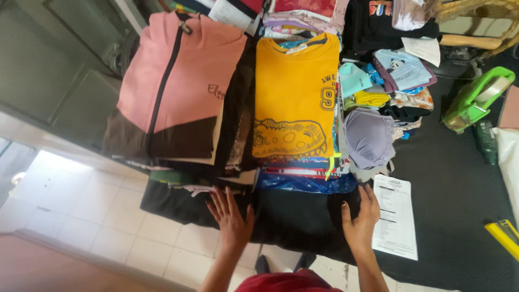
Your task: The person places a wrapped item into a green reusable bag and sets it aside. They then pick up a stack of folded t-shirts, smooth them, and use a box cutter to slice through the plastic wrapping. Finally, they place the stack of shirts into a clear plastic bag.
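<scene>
We've got both hands flat on a black garment (294,216) at the near edge of the table (454,189). Left hand (231,216) is spread, fingers apart, palm down, nothing gripped. Right hand (361,219) same: open, fingers splayed, pressing the cloth, not clamped on anything.

Key relation: the garment's long axis runs side to side, across our body, w/ one hand near each end. So neither hand is nearer; it lies directly under both, its middle between them.

Just beyond the hands, away from us: a blue plastic bag (305,183) and a stack topped by a yellow t-shirt (294,86). Beyond the left hand, a pink and brown zip jacket (175,81). Just beside the right hand, on its outer side, a printed paper sheet (396,216), touching or nearly so; can't tell which.
</scene>
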{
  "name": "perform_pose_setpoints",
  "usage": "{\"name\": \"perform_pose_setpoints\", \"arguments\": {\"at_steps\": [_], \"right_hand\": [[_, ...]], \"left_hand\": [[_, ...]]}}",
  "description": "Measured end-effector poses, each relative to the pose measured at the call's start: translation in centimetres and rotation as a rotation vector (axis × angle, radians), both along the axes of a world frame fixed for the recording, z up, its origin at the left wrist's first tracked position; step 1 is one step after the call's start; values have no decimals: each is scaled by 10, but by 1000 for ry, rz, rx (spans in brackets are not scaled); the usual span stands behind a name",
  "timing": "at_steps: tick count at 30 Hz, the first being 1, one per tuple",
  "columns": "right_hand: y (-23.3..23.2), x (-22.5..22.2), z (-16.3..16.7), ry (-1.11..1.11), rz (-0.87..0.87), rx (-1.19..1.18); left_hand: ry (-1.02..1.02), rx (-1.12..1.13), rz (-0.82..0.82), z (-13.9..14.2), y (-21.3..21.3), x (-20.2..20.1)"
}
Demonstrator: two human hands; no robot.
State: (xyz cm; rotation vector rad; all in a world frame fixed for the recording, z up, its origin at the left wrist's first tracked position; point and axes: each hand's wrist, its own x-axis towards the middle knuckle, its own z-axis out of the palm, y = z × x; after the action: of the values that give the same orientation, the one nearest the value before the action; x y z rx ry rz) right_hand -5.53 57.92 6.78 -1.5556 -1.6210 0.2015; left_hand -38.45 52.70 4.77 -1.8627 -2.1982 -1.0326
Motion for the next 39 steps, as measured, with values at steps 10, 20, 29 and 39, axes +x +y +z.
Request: {"name": "perform_pose_setpoints", "arguments": {"at_steps": [10,20,29,39], "right_hand": [[63,-22,90,-12,167,471],[142,-52,159,-154,481,121],[143,-39,80,23,628,21],[143,-39,74,51,636,120]], "left_hand": [[27,303,-654,107,66,66],[5,-35,-481,247,182,78],[155,-50,-513,191,192,80],[252,-67,-522,178,188,83]]}}
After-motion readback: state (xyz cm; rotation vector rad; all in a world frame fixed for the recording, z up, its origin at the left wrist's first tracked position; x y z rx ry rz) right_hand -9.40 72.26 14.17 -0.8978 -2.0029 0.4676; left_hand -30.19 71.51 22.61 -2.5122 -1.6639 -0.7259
